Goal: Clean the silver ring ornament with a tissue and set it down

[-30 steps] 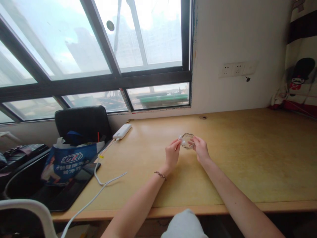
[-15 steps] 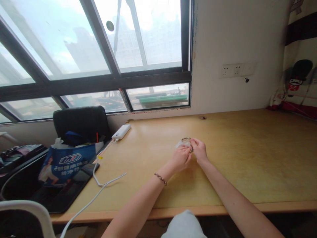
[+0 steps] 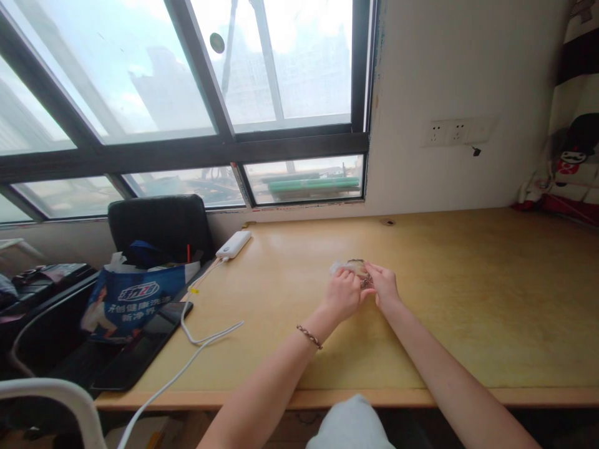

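At left, a blue printed shopping bag [image 3: 135,304] is seen before a black padded chair back [image 3: 159,224]. On the yellowish wooden surface [image 3: 468,299], a white thin cable [image 3: 206,341] is laid loosely, plugged into a white rectangular power bank [image 3: 234,244]. Mid-scene, a whitish translucent crumpled wad [image 3: 336,267] is gripped under the left hand's [image 3: 344,294] curled fingers, against a dark metallic ring-shaped band [image 3: 356,261]. The band's right side is pinched by the right hand [image 3: 384,285], above the surface. Handling looks midway: wad and band already together, neither set down. How much has been covered cannot be told.
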The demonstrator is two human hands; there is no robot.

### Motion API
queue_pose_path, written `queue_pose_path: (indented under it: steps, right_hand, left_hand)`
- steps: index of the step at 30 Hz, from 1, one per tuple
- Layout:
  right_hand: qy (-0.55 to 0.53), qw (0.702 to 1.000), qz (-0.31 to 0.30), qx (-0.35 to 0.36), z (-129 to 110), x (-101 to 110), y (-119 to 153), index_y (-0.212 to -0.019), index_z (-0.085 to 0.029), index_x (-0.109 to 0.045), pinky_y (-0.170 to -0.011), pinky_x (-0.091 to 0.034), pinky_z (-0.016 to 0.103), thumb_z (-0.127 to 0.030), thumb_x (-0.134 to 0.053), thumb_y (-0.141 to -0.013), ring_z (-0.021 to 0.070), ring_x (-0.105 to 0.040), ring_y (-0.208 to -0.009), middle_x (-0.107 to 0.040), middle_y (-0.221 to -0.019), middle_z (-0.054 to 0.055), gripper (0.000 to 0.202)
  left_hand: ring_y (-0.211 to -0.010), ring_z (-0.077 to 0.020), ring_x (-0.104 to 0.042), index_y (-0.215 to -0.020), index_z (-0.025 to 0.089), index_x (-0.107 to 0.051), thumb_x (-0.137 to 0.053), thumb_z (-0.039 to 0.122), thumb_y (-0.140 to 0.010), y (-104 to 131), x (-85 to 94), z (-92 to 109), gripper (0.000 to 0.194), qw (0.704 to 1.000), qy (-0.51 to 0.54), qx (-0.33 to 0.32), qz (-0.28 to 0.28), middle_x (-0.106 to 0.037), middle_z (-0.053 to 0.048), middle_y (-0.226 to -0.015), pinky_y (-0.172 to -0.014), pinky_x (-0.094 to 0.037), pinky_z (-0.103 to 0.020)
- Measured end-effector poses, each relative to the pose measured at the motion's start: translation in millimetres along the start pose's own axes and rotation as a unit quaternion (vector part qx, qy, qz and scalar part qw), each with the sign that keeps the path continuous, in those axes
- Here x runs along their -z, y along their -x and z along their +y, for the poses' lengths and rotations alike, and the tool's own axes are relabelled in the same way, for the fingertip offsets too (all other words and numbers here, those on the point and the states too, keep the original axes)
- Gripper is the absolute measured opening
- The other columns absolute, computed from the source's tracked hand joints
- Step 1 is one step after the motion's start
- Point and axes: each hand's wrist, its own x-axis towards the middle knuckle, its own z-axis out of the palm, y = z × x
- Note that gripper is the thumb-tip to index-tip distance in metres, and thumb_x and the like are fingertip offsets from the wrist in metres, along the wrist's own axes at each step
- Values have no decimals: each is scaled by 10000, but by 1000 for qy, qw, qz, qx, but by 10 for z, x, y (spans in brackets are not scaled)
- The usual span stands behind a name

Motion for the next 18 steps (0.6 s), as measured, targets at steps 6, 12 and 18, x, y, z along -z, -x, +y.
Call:
queue_pose_path:
  steps: [6, 12, 18]
  right_hand:
    - [-21, 994, -41, -96, -58, 6, 33, -646, -117, -636, -403, -401, 216, -317, -706, -533, 136, -557, -496, -650, -614, 41, 241]
    - [-40, 993, -27, -110, -91, -13, 86, -590, -122, -612, -382, -389, 214, -289, -722, -495, 110, -503, -416, -604, -508, 3, 221]
    - [-46, 994, -17, -102, -77, -45, 111, -592, -123, -615, -425, -435, 234, -282, -733, -467, 132, -539, -463, -617, -535, 20, 234]
  left_hand:
    - [-840, -221, -523, -821, 206, -604, -483, 380, -773, -52, 119, 46, 218, 997, 1, -38, -69, -615, -68, -832, -946, -250, -366]
    - [-643, -166, -487, -646, 198, -601, -343, 372, -841, -101, 197, -33, 367, 994, 4, -30, -101, -567, -37, -631, -710, -366, -257]
    - [-529, -145, -448, -562, 208, -573, -417, 422, -804, -96, 211, -83, 359, 998, -6, -13, -66, -508, -18, -524, -656, -357, -246]
